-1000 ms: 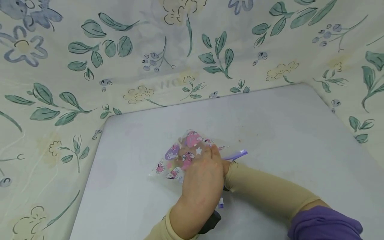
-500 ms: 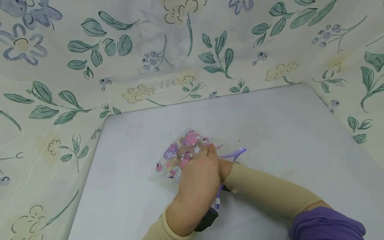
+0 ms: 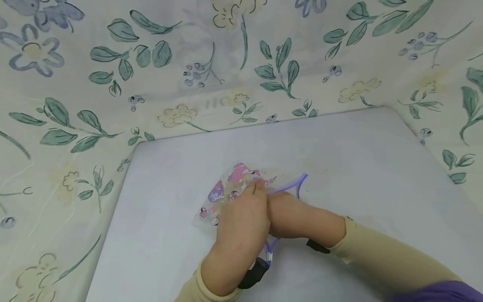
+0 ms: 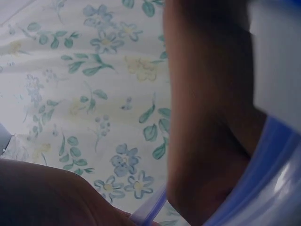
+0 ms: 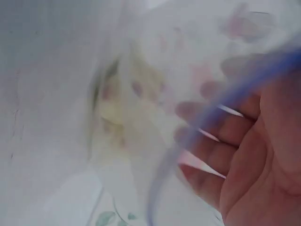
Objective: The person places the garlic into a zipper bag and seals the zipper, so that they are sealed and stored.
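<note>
The right grip, fingers spread, works at the purple rim of a bag; the rim could snag them and drag the bag across the tabletop. The bag lies beneath and beyond the left grip, whose hold is hidden.

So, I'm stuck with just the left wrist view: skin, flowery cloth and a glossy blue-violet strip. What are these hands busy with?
Observer: The head view shows a clear plastic pouch printed with pink figures.
Visitor: And what's underneath it?
Observer: A smooth, pale greyish-white tabletop.
Visitor: Anything extra in the right wrist view?
Observer: Yes, a blurred pale-yellow shape with darker spots; I can't tell what it is.
</note>
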### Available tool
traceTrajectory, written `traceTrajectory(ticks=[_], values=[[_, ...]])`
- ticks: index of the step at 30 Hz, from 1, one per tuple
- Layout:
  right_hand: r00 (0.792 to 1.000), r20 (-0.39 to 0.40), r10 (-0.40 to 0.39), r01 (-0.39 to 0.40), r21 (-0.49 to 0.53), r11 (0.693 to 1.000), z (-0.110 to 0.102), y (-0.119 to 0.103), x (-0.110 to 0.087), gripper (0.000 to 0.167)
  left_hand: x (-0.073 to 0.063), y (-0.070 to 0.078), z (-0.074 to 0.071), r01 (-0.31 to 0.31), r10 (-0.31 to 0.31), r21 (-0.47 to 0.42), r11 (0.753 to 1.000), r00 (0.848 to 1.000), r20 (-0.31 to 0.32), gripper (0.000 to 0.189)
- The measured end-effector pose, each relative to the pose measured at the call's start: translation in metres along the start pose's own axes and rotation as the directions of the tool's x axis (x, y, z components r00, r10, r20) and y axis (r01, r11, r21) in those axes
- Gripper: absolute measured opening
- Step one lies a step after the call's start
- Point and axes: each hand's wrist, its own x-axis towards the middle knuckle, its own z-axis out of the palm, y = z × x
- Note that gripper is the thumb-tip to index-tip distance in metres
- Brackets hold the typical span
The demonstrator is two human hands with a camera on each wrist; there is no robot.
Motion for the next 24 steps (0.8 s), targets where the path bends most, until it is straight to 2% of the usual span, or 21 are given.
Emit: traceTrajectory(ticks=[2, 3, 5, 6, 8, 10, 11, 12, 13, 14, 17, 18, 19, 20, 21, 22, 24], values=[[0.989, -0.082, -0.12, 0.118, -0.026, 0.993, -0.01, 0.002, -0.012, 0.014, 0.0, 0.0, -0.001, 0.013, -0.013, -0.015, 1.0, 1.0, 0.023, 0.039], [0.974, -0.137, -0.178, 0.175, -0.035, 0.984, -0.013, 0.005, -0.018, 0.013, 0.0, -0.001, -0.001, 0.021, -0.02, -0.02, 1.0, 0.999, 0.035, 0.04], [0.922, -0.271, -0.277, 0.279, -0.033, 0.96, -0.019, 0.014, -0.029, 0.017, -0.001, -0.001, -0.002, 0.028, -0.027, -0.023, 0.999, 0.999, 0.042, 0.043], [0.884, -0.352, -0.308, 0.316, -0.035, 0.948, -0.021, 0.02, -0.033, 0.018, -0.001, -0.001, -0.002, 0.029, -0.028, -0.016, 0.999, 0.999, 0.039, 0.044], [0.787, -0.521, -0.331, 0.353, -0.06, 0.934, -0.027, 0.032, -0.041, 0.021, -0.002, -0.002, -0.002, 0.028, -0.028, -0.003, 1.0, 0.999, 0.024, 0.046], [0.684, -0.657, -0.317, 0.328, -0.112, 0.938, -0.034, 0.044, -0.046, 0.026, -0.002, -0.003, -0.002, 0.029, -0.029, 0.003, 1.0, 0.999, 0.014, 0.047], [0.652, -0.699, -0.295, 0.287, -0.133, 0.949, -0.038, 0.05, -0.049, 0.027, -0.002, -0.003, -0.002, 0.028, -0.028, 0.004, 1.0, 1.0, 0.011, 0.046], [0.644, -0.718, -0.263, 0.237, -0.139, 0.961, -0.042, 0.055, -0.052, 0.028, -0.002, -0.003, -0.003, 0.026, -0.026, 0.005, 1.0, 1.0, 0.013, 0.045], [0.66, -0.717, -0.226, 0.183, -0.138, 0.973, -0.045, 0.059, -0.054, 0.028, -0.002, -0.003, -0.003, 0.026, -0.026, 0.0, 1.0, 1.0, 0.018, 0.044], [0.695, -0.696, -0.181, 0.13, -0.126, 0.983, -0.047, 0.063, -0.056, 0.031, -0.003, -0.003, -0.004, 0.025, -0.024, -0.006, 1.0, 0.999, 0.023, 0.044], [0.829, -0.556, -0.058, 0.009, -0.092, 0.996, -0.046, 0.073, -0.059, 0.054, -0.003, -0.004, -0.004, 0.021, -0.021, -0.01, 1.0, 0.999, 0.036, 0.042], [0.861, -0.507, -0.04, -0.004, -0.085, 0.996, -0.043, 0.075, -0.058, 0.062, -0.003, -0.004, -0.005, 0.022, -0.021, -0.009, 1.0, 0.999, 0.043, 0.043], [0.88, -0.474, -0.036, -0.002, -0.08, 0.997, -0.04, 0.076, -0.057, 0.068, -0.003, -0.004, -0.005, 0.022, -0.021, -0.007, 1.0, 0.999, 0.048, 0.043], [0.884, -0.464, -0.049, 0.016, -0.075, 0.997, -0.036, 0.077, -0.056, 0.07, -0.003, -0.004, -0.005, 0.02, -0.02, -0.003, 1.0, 0.998, 0.051, 0.043], [0.878, -0.473, -0.075, 0.046, -0.073, 0.996, -0.032, 0.078, -0.054, 0.071, -0.003, -0.004, -0.006, 0.018, -0.018, 0.001, 1.0, 0.998, 0.054, 0.044], [0.863, -0.494, -0.106, 0.081, -0.073, 0.994, -0.028, 0.078, -0.052, 0.069, -0.003, -0.004, -0.006, 0.016, -0.017, 0.004, 1.0, 0.998, 0.057, 0.044], [0.812, -0.557, -0.174, 0.156, -0.08, 0.984, -0.024, 0.08, -0.05, 0.064, -0.003, -0.004, -0.007, 0.011, -0.011, 0.004, 1.0, 0.998, 0.062, 0.045]])
